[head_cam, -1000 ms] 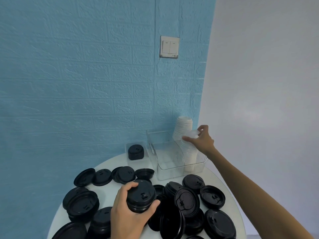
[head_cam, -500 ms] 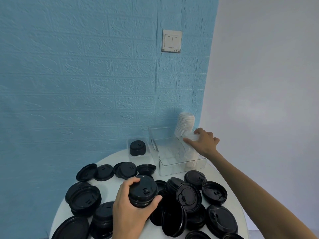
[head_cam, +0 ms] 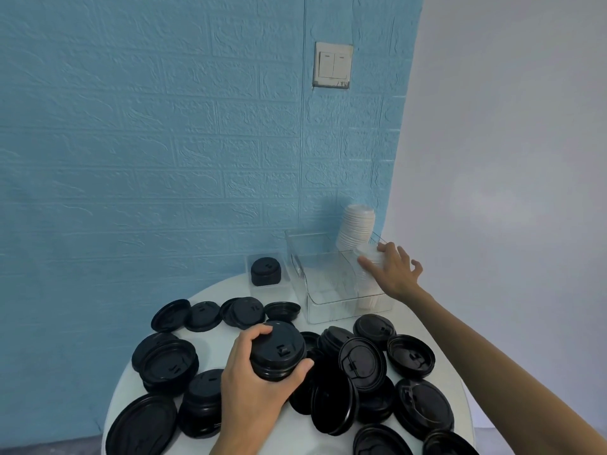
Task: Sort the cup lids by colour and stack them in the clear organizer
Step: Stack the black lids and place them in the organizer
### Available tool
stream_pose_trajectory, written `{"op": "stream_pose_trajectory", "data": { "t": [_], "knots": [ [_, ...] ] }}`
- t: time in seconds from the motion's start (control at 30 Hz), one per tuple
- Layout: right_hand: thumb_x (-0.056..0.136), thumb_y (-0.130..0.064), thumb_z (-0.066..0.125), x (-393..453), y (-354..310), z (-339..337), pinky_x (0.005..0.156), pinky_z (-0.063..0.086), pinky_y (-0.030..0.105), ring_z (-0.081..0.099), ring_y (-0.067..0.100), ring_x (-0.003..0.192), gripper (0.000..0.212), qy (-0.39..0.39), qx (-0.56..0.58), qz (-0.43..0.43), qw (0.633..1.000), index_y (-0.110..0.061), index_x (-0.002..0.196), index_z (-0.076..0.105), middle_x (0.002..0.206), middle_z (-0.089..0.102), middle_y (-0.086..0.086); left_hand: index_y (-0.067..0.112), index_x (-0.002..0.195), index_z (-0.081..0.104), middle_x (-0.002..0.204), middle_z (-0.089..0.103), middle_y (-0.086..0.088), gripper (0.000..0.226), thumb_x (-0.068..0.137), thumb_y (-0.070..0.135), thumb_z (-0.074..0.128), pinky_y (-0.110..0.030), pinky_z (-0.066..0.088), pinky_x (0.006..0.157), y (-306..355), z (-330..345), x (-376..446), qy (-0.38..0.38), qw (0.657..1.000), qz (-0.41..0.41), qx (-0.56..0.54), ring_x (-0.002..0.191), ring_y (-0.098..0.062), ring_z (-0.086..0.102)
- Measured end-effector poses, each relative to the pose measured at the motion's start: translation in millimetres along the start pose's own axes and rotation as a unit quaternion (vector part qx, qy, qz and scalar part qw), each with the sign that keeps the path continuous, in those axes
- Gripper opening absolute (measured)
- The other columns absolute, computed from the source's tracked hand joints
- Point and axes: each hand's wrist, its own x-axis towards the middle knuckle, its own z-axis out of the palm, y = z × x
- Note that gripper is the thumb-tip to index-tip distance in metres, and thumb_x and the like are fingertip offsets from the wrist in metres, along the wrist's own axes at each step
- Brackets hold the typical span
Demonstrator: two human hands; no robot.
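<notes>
Lower centre of the frame, left hand [head_cam: 254,394]: fingers and thumb curled round a short stack of black lids [head_cam: 277,351], gripping it above the pile.
Around it, loose black lids [head_cam: 361,362]: scattered and overlapping across the round white table [head_cam: 216,302], some upside down, some leaning on edge.
Middle right, right hand [head_cam: 392,270]: reaching over the clear organizer [head_cam: 323,290]; thumb and forefinger pinch a white lid [head_cam: 368,254] at the right compartment, other fingers spread.
Behind that hand, white lid stack [head_cam: 356,226]: tall, tilted, rising out of the organizer's right side.
Left of the organizer, small clear box [head_cam: 254,259]: holds a low stack of black lids.
Upper centre, light switch [head_cam: 333,65]: on the blue brick-pattern wall [head_cam: 147,142].
</notes>
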Motion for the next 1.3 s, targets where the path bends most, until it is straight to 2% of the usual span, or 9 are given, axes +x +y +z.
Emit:
{"op": "stream_pose_trajectory", "data": {
  "t": [0.17, 0.3, 0.43, 0.53, 0.73, 0.87, 1.03, 1.13, 1.3],
  "knots": [
    [0.092, -0.073, 0.045, -10, -12, -20, 0.119, 0.007, 0.055, 0.019, 0.024, 0.151, 0.071, 0.010, 0.009, -0.012, 1.000, -0.031, 0.148, 0.033, 0.160, 0.030, 0.004, 0.048, 0.113, 0.054, 0.111, 0.065, 0.018, 0.073, 0.052, 0.056, 0.092, -0.023, 0.051, 0.088, 5, -3, 0, -0.005, 1.000, -0.013, -0.009, 0.105, -0.005, 0.064],
    [0.080, -0.082, 0.039, -60, -33, -37, 0.119, 0.009, 0.054, 0.021, 0.019, 0.149, 0.083, 0.021, 0.042, -0.080, 0.996, -0.037, 0.149, 0.031, 0.159, 0.030, -0.005, 0.044, 0.113, 0.056, 0.110, 0.067, 0.017, 0.069, 0.056, 0.045, 0.096, -0.022, 0.052, 0.088, 10, -7, 4, 0.002, 0.999, -0.030, -0.021, 0.102, -0.002, 0.064],
    [0.080, -0.082, 0.039, -151, -45, -49, 0.119, 0.012, 0.044, 0.021, 0.007, 0.147, 0.077, -0.017, 0.073, -0.169, 0.983, -0.043, 0.146, 0.033, 0.151, 0.032, -0.022, 0.041, 0.111, 0.058, 0.101, 0.067, 0.023, 0.064, 0.061, 0.031, 0.096, -0.012, 0.050, 0.080, 24, -19, 12, 0.030, 0.997, -0.044, -0.055, 0.096, 0.005, 0.064],
    [0.083, -0.081, 0.046, -214, -49, -51, 0.118, 0.025, 0.038, 0.030, -0.008, 0.137, 0.065, -0.061, 0.135, -0.184, 0.972, -0.051, 0.140, 0.038, 0.141, 0.037, -0.034, 0.036, 0.113, 0.058, 0.103, 0.062, 0.032, 0.064, 0.062, 0.025, 0.096, -0.008, 0.049, 0.077, 37, -33, 5, 0.033, 0.997, -0.031, -0.069, 0.098, 0.005, 0.063],
    [0.087, -0.075, 0.057, -301, -55, -34, 0.107, 0.041, 0.026, 0.046, 0.001, 0.133, 0.056, -0.145, 0.177, -0.243, 0.943, -0.049, 0.136, 0.047, 0.139, 0.043, -0.028, 0.039, 0.110, 0.059, 0.106, 0.064, 0.027, 0.066, 0.058, 0.024, 0.097, -0.011, 0.049, 0.080, 41, -46, -56, -0.014, 0.997, -0.043, -0.067, 0.099, 0.001, 0.064],
    [0.086, -0.075, 0.059, -319, -55, -9, 0.112, 0.037, 0.029, 0.039, 0.000, 0.138, 0.061, -0.173, 0.159, -0.263, 0.936, -0.046, 0.139, 0.048, 0.142, 0.041, -0.031, 0.033, 0.113, 0.059, 0.109, 0.066, 0.026, 0.065, 0.061, 0.019, 0.097, -0.011, 0.050, 0.085, 33, -43, -76, -0.018, 0.998, -0.037, -0.045, 0.103, 0.000, 0.065],
    [0.083, -0.072, 0.065, -332, -55, 11, 0.115, 0.029, 0.026, 0.033, -0.005, 0.135, 0.073, -0.201, 0.143, -0.269, 0.931, -0.046, 0.147, 0.040, 0.144, 0.033, -0.035, 0.036, 0.114, 0.058, 0.107, 0.065, 0.024, 0.064, 0.063, 0.028, 0.096, -0.013, 0.051, 0.084, 31, -43, -83, -0.010, 0.999, -0.030, -0.034, 0.103, -0.001, 0.065],
    [0.082, -0.070, 0.067, -337, -55, 20, 0.116, 0.027, 0.028, 0.036, 0.000, 0.134, 0.079, -0.189, 0.106, -0.281, 0.935, -0.038, 0.149, 0.041, 0.146, 0.035, -0.030, 0.035, 0.115, 0.058, 0.107, 0.065, 0.024, 0.063, 0.064, 0.032, 0.095, -0.014, 0.050, 0.085, 31, -46, -88, -0.015, 0.999, -0.035, -0.037, 0.103, 0.000, 0.065],
    [0.090, -0.054, 0.066, -338, -53, 29, 0.117, 0.016, 0.031, 0.032, 0.006, 0.141, 0.067, -0.179, 0.064, -0.295, 0.936, -0.033, 0.149, 0.044, 0.147, 0.040, -0.021, 0.036, 0.115, 0.057, 0.110, 0.062, 0.027, 0.062, 0.064, 0.038, 0.093, -0.014, 0.049, 0.088, 29, -51, -95, -0.015, 0.998, -0.039, -0.049, 0.107, -0.001, 0.062]
  ]
}}
